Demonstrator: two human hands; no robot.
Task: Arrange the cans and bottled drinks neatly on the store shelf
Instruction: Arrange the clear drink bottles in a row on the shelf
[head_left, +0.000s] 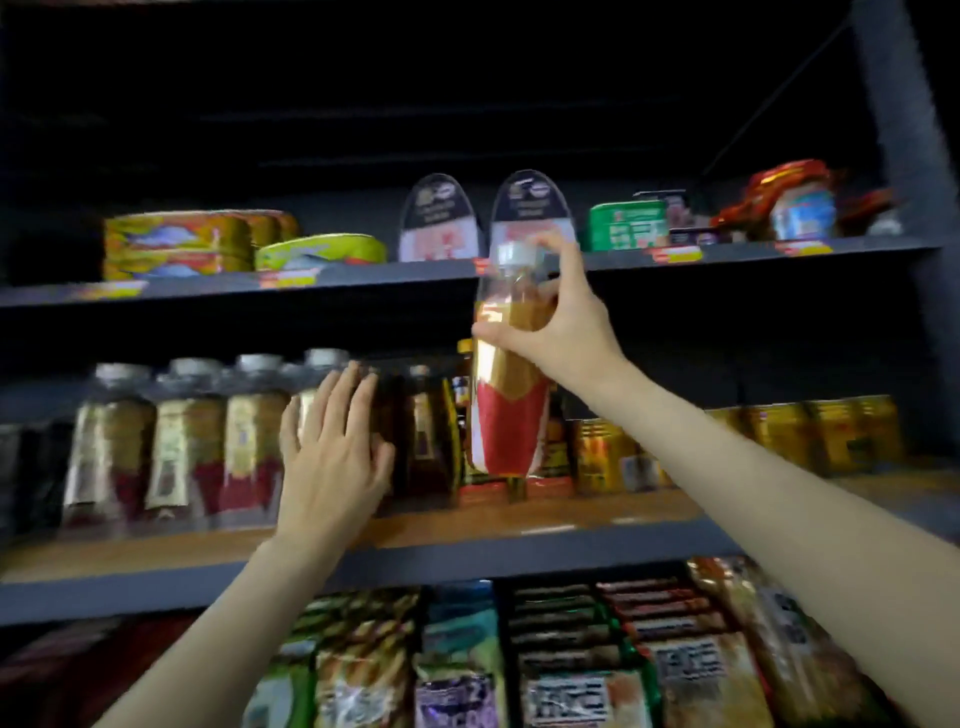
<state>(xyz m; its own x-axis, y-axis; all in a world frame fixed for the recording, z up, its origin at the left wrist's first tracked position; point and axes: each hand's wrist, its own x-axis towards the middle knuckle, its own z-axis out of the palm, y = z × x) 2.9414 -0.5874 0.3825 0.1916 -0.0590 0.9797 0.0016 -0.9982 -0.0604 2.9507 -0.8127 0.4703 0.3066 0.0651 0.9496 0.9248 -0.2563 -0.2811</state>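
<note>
Row of bottles (171, 441) lined up at the left of the middle shelf (467, 525), caps level, labels facing out. Left hand (332, 452) flat against the last bottle in that row, fingers straight, grip wide and holding nothing, likely steadying the line. Right hand (556, 317) pinching a red-labelled bottle (511, 410) near the neck, grip closed round it, base just above the shelf beside the gap. Gold cans (826, 436) stacked further right.
</note>
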